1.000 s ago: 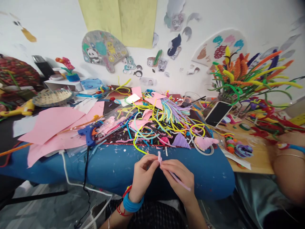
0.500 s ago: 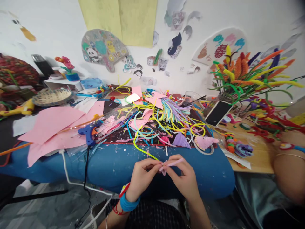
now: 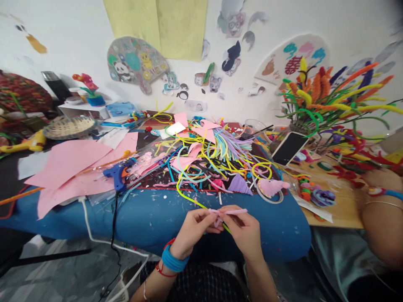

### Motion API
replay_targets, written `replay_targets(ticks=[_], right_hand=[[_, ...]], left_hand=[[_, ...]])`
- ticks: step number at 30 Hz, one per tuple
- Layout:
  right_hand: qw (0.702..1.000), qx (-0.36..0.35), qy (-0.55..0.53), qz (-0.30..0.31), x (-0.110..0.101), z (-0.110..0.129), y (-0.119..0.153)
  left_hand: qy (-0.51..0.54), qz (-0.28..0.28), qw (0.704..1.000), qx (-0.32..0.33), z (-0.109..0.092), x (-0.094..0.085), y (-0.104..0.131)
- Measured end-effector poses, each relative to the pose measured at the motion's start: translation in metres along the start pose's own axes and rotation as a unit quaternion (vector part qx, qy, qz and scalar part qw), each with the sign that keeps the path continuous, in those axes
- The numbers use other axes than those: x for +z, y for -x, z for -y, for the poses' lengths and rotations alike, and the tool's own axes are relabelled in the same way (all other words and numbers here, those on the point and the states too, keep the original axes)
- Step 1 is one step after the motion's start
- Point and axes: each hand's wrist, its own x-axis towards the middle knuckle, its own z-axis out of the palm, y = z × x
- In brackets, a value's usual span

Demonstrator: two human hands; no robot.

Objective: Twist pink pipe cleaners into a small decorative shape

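Both hands meet low in the middle of the head view, in front of the blue table edge. A pale pink pipe cleaner (image 3: pixel 236 212), bent into a small loop, is pinched between them. My left hand (image 3: pixel 199 224) grips its looped part with thumb and fingers. My right hand (image 3: pixel 243 230) pinches it close by, and its straight end sticks out to the right over the fingers. A yellow-green pipe cleaner (image 3: pixel 189 199) runs from the pile down behind my fingers, and a short bit shows below them.
A tangled pile of pipe cleaners (image 3: pixel 231 147) covers the table's middle. Left of it lie a blue glue gun (image 3: pixel 117 177) and pink sheets (image 3: pixel 72 161). A phone (image 3: pixel 289 149) leans at the right, beside a co-worker's arm (image 3: pixel 382 218).
My hands have shifted slightly, and the left wrist has turned a little. The pink pipe cleaner's free end now lies flatter and points further right.
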Motion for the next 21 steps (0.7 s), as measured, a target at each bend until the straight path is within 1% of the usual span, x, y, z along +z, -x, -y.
replay_targets(ticks=[4,8,12,15,21], right_hand=[[1.000,0.000,0.010,0.002,-0.0003,0.0022,-0.0008],[0.999,0.005,0.033,0.007,-0.0015,0.0072,-0.0029],[0.999,-0.005,0.049,-0.001,-0.0030,0.0095,-0.0046],[0.999,0.001,0.051,-0.007,-0.0024,0.0088,-0.0054],[0.999,0.043,0.030,0.007,0.0018,0.0057,-0.0092]], left_hand=[[0.047,0.007,0.998,-0.038,-0.0011,0.0011,-0.0006],[0.061,0.009,0.997,-0.050,-0.0020,-0.0009,-0.0001],[0.033,0.034,0.998,-0.036,-0.0026,-0.0037,0.0016],[0.005,0.055,0.998,-0.025,-0.0033,-0.0052,0.0021],[-0.012,0.050,0.999,0.000,-0.0022,-0.0070,0.0023]])
